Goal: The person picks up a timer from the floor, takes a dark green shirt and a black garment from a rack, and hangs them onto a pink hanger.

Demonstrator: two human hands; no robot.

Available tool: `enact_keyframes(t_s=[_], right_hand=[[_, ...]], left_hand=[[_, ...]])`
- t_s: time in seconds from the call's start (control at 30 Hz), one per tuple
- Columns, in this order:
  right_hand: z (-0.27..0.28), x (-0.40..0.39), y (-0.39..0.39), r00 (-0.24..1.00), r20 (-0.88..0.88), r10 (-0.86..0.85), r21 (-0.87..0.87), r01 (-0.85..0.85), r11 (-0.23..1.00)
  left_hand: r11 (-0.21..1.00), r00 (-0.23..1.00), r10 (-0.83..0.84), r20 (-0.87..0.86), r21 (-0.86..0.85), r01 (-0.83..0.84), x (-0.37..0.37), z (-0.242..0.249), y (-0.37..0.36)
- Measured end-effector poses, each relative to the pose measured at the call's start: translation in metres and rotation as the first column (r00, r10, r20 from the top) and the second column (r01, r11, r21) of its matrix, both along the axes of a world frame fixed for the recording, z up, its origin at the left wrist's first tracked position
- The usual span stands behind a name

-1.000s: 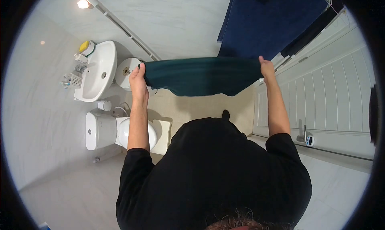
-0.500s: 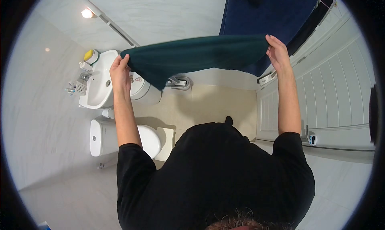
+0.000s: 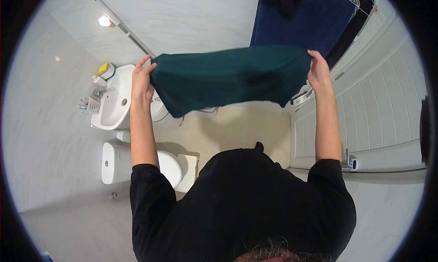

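Observation:
A dark green cloth [image 3: 228,79] is stretched wide between my two hands, out in front of my body. My left hand [image 3: 143,79] pinches its left top corner between thumb and fingers. At the opposite corner, my right hand [image 3: 319,71] grips the edge the same way. The cloth's upper edge runs nearly straight, while its lower edge hangs in an uneven line with a dark patch of shadow on the right half. Behind it, part of a round white lidded bin [image 3: 159,111] shows below my left hand.
A white sink [image 3: 112,111] with a yellow sponge [image 3: 103,69] beside it stands at left. Below it is a toilet [image 3: 169,168] with a pale step stool [image 3: 187,173]. A navy towel [image 3: 301,24] hangs at back right, near a white door [image 3: 378,107].
The cloth has dropped slightly and spread taller, its lower edge hanging further down and showing more of its face. Both hands have come down a little, still gripping the corners.

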State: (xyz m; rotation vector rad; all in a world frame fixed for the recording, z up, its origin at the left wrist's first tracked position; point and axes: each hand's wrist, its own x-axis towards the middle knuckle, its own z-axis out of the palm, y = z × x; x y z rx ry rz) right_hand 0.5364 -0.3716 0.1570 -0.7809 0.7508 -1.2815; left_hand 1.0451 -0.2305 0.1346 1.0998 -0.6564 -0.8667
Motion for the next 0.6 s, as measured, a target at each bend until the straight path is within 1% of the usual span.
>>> enact_keyframes(t_s=[0.03, 0.07, 0.13, 0.2, 0.23, 0.27, 0.33, 0.37, 0.4, 0.47, 0.5, 0.53, 0.6], right_hand=[[-0.020, -0.014, -0.012, 0.999, 0.031, 0.036, -0.027, -0.035, 0.999], [-0.023, -0.015, -0.010, 0.999, 0.033, 0.032, -0.029, -0.031, 0.999], [-0.027, -0.020, 0.001, 0.993, 0.082, -0.080, -0.111, 0.089, 0.990], [-0.028, -0.021, 0.020, 0.989, 0.112, -0.099, -0.087, 0.109, 0.990], [-0.029, -0.021, 0.027, 0.983, 0.142, -0.113, -0.065, 0.123, 0.990], [-0.038, -0.029, 0.028, 0.982, 0.144, -0.119, -0.063, 0.129, 0.990], [-0.069, -0.046, 0.026, 0.985, 0.153, 0.076, -0.044, -0.070, 0.997], [-0.075, -0.043, 0.032, 0.981, 0.193, 0.032, -0.005, -0.032, 0.999], [-0.076, -0.042, 0.039, 0.981, 0.191, 0.037, -0.006, -0.037, 0.999], [-0.075, -0.036, 0.051, 0.984, 0.179, 0.019, 0.014, -0.022, 1.000], [-0.077, -0.037, 0.051, 0.981, 0.196, 0.011, 0.089, -0.029, 0.996], [-0.078, -0.034, 0.052, 0.980, 0.197, 0.016, 0.094, -0.035, 0.995], [-0.080, -0.027, 0.054, 0.991, 0.007, -0.130, 0.237, 0.125, 0.963]], left_hand=[[0.997, 0.997, -0.077, -0.011, 0.008, 0.077, 0.003, -0.009, 0.000], [0.988, 0.988, -0.152, -0.023, 0.015, 0.152, 0.002, -0.012, 0.002], [0.984, 0.983, -0.179, -0.028, 0.013, 0.180, -0.005, -0.015, 0.008], [0.966, 0.963, -0.258, -0.084, -0.057, 0.254, -0.017, -0.018, 0.017], [0.975, 0.972, -0.219, -0.090, -0.063, 0.214, -0.030, -0.014, 0.021], [0.974, 0.970, -0.224, -0.089, -0.061, 0.219, -0.030, -0.020, 0.020], [0.988, 0.986, -0.143, -0.082, -0.064, 0.138, -0.027, -0.043, 0.016], [0.990, 0.991, -0.116, -0.069, -0.090, 0.109, -0.024, -0.052, 0.015], [0.990, 0.991, -0.111, -0.070, -0.091, 0.104, -0.021, -0.062, 0.011], [0.998, 0.999, 0.033, -0.027, -0.056, -0.035, -0.014, -0.080, 0.002], [0.994, 0.998, 0.030, -0.057, -0.099, -0.036, -0.010, -0.088, -0.002], [0.995, 0.998, 0.037, -0.056, -0.093, -0.042, -0.012, -0.084, 0.000], [0.998, 0.996, 0.047, -0.073, 0.044, -0.044, -0.019, -0.078, 0.003]])
